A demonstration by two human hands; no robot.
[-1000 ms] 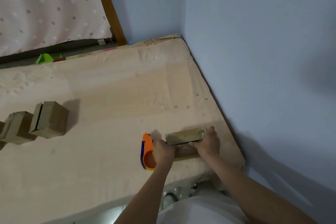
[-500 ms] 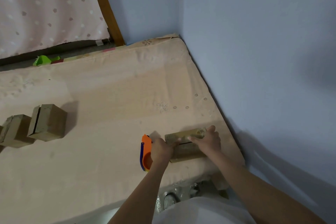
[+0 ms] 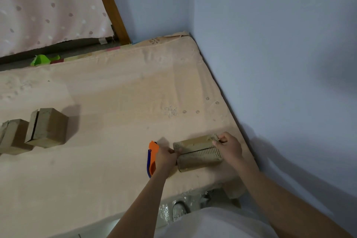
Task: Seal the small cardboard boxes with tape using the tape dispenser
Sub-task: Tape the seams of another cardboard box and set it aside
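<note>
1. Blue walls meet in a corner behind a mattress in peach cloth, which serves as the work surface; a dotted pink curtain and a wooden post stand at the far left.
2. One box lies near the mattress's front right corner, close to the wall. Its long axis runs left to right across the view, with the right end slightly farther away. The top faces up, and a dark seam runs along its length between the two flaps.
3. The right hand grips the box's right end, fingers curled over the top far corner and pinching something there; what they pinch is too small to make out.
4. The left hand sits at the box's left end, fingertips touching the seam. It is closed around the dispenser, an orange and blue tool that shows only on the hand's left side. The rest is hidden by the hand, so its cutting edge and any tape cannot be seen.
5. Two more boxes stand well apart at the left: a box with an open slit on top, and just beside it a box cut off by the frame edge.
6. A green scrap lies beyond the mattress's far edge; what it is cannot be told.
</note>
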